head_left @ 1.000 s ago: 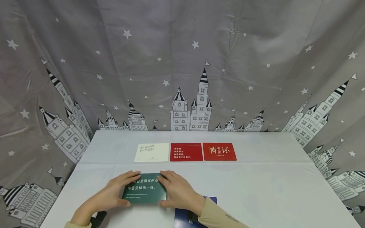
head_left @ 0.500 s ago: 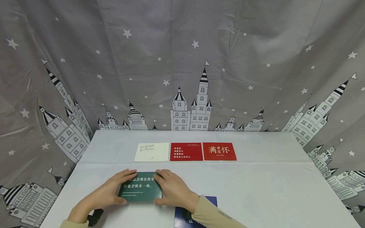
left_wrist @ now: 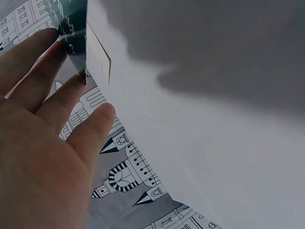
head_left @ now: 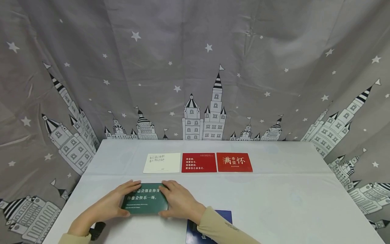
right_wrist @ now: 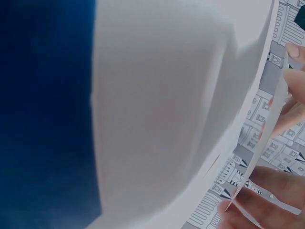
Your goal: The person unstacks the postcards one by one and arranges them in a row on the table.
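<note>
Both hands hold a dark green postcard [head_left: 146,203] with white lettering above the white table. My left hand [head_left: 106,205] grips its left end, thumb at the near corner and fingers at the far edge. My right hand [head_left: 181,202] grips its right end in a similar way. In the left wrist view, fingers [left_wrist: 71,100] lie against the postcard [left_wrist: 74,28]. The right wrist view shows a thin pale card edge [right_wrist: 264,140] between fingertips. Below my right forearm lies a dark blue card [head_left: 195,234], partly covered by the sleeve; its blue face [right_wrist: 45,114] fills the right wrist view's left side.
Along the back of the white table [head_left: 289,203] lie a cream card [head_left: 161,163] with handwriting, a red card [head_left: 199,161] and a brighter red card [head_left: 234,167], side by side. A grey curtain [head_left: 170,78] printed with castles and stars hangs behind.
Both hands have shifted left and slightly away from me with the green postcard. More of the blue card's upper right shows. The back row of cards has not moved.
</note>
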Demonstrator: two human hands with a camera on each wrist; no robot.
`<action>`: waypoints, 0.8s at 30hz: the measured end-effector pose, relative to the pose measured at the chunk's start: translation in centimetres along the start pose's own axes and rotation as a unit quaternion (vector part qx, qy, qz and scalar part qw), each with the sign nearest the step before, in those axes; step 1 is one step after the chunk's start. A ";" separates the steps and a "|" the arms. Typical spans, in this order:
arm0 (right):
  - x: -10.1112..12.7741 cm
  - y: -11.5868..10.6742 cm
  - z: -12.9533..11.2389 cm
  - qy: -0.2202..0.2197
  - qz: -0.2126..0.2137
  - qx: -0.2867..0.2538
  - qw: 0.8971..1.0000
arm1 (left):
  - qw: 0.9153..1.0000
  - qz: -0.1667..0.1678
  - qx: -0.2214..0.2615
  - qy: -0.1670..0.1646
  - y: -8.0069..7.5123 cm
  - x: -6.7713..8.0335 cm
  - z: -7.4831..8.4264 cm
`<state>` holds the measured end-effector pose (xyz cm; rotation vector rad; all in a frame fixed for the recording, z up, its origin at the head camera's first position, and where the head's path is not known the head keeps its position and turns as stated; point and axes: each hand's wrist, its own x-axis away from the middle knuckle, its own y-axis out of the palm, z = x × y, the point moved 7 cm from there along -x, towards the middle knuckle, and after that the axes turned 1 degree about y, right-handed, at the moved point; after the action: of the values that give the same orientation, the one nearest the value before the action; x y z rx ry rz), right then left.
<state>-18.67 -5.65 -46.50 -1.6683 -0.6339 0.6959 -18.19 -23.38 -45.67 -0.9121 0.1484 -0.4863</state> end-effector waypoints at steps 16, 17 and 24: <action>-1.9 0.8 -0.5 -0.005 0.009 0.018 1.000 | 0.999 -0.010 -0.042 -0.002 -0.2 -0.4 -1.3; -2.0 1.0 -0.5 -0.005 0.008 0.020 1.000 | 0.999 -0.011 -0.043 -0.001 -0.2 -0.5 -1.4; -2.8 1.3 -0.6 0.000 0.004 0.023 1.000 | 0.998 -0.013 -0.054 -0.011 -0.5 -0.8 -2.5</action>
<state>-20.12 -8.34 -47.41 -1.6294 -0.6062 0.7112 -19.89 -25.07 -46.84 -1.0256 0.1426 -0.4964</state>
